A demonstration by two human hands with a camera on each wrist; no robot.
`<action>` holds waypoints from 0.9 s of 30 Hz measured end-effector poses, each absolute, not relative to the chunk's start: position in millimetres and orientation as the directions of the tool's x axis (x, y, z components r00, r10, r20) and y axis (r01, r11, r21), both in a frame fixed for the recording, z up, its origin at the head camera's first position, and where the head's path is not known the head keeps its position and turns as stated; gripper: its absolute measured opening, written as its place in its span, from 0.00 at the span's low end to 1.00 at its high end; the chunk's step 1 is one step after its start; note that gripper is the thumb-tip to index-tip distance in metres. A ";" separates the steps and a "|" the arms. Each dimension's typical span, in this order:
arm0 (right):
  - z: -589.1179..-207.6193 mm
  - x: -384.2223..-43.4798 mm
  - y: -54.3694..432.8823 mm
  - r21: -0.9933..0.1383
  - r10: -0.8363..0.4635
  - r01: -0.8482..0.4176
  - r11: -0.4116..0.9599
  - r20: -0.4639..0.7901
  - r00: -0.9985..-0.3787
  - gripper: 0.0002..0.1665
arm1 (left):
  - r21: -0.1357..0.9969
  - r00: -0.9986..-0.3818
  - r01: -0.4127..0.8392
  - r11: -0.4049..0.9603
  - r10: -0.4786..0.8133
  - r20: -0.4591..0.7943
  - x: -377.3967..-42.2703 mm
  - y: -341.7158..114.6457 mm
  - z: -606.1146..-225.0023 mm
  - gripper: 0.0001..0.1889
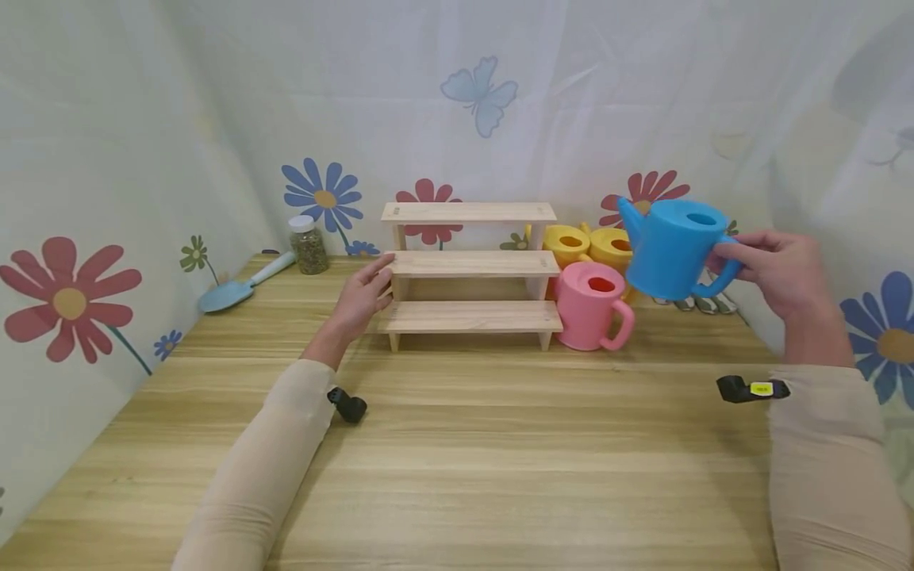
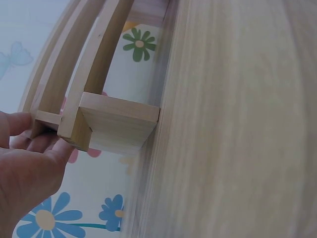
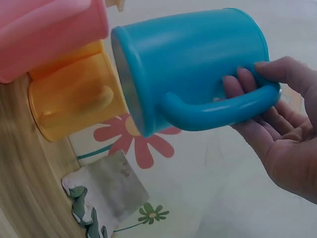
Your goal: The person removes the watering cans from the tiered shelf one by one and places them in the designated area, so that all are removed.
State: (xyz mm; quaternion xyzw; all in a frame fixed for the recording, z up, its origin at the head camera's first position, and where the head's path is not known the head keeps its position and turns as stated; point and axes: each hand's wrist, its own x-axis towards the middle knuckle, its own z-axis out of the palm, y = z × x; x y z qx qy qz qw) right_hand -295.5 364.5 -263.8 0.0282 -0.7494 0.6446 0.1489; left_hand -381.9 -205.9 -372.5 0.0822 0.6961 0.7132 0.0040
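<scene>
My right hand (image 1: 785, 266) holds a blue watering can (image 1: 671, 250) by its handle, raised above the table at the right with its spout to the left. In the right wrist view, thumb and fingers wrap the top of the handle. My left hand (image 1: 360, 297) grips the left end of a three-step wooden shelf (image 1: 467, 317) at its middle step. In the left wrist view, its thumb and fingers lie on either side of the wood. The shelf's steps hold nothing.
A pink watering can (image 1: 581, 313) stands against the shelf's right end. Two yellow watering cans (image 1: 567, 242) stand behind it. Green-and-white objects (image 1: 714, 304) lie at the back right. A jar (image 1: 309, 247) and a light-blue trowel (image 1: 228, 296) are at the back left.
</scene>
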 end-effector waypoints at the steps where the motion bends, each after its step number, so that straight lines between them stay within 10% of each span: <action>1: -263.0 -294.7 367.3 -0.955 0.123 -0.222 0.194 0.249 -0.961 0.02 | 0.994 -0.987 0.109 -0.030 0.119 0.111 -381.9 -205.8 -372.5 0.26; 27: -291.5 -315.7 399.6 -0.908 -0.300 -0.106 0.406 -0.023 -0.954 0.12 | 0.996 -0.989 0.087 -0.029 0.116 0.090 -382.2 -205.0 -370.0 0.26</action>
